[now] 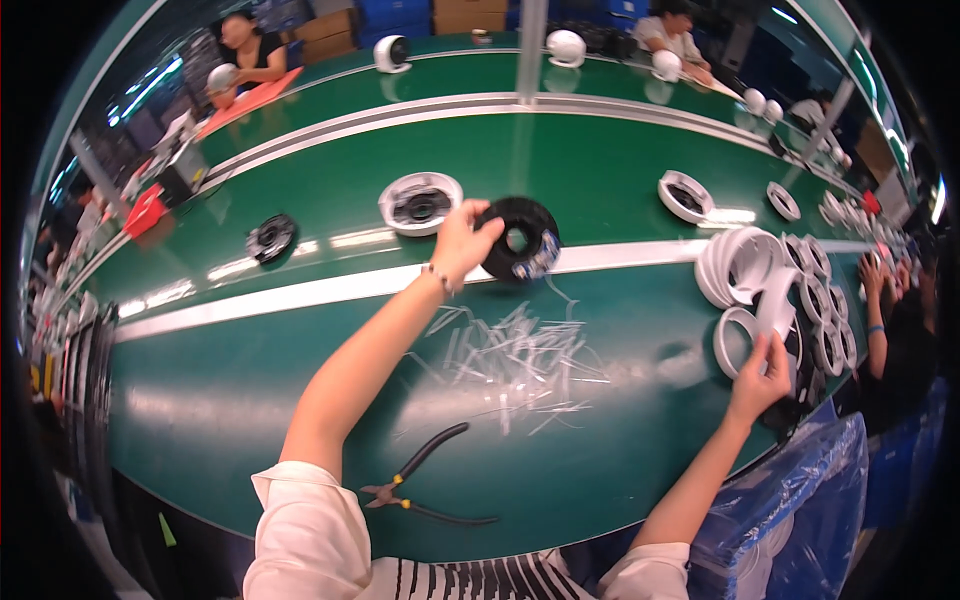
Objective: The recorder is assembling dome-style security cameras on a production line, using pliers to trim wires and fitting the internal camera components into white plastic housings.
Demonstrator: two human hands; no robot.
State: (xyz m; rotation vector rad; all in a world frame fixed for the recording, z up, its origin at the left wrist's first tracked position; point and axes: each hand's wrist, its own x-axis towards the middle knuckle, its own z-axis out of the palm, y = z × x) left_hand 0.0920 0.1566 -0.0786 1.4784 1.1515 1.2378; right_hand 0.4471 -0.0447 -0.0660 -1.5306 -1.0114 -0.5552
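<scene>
My left hand (pixel 468 240) grips the rim of a black round part (pixel 521 238) with a hole through its middle and a blue-and-silver piece on its lower side. It is held up over the metal strip at the belt's near edge. My right hand (pixel 761 380) pinches the lower end of a white curved plastic piece (pixel 778 302) at the right. That piece stands in front of stacked white rings (pixel 738 262) and partly hides them. Between my arms lies a loose heap of clear plastic strips (pixel 515 350). Nearer to me, pliers (pixel 395 487) with black-and-yellow handles lie spread on the green table.
On the green belt (pixel 600 180) sit a white ring with a black insert (pixel 422 203), a black round part (pixel 271 238) and another white ring (pixel 686 197). Several black-and-white rings (pixel 823 310) stand at the right, near a co-worker's arm (pixel 876 320). A plastic-lined blue bin (pixel 790 500) is below.
</scene>
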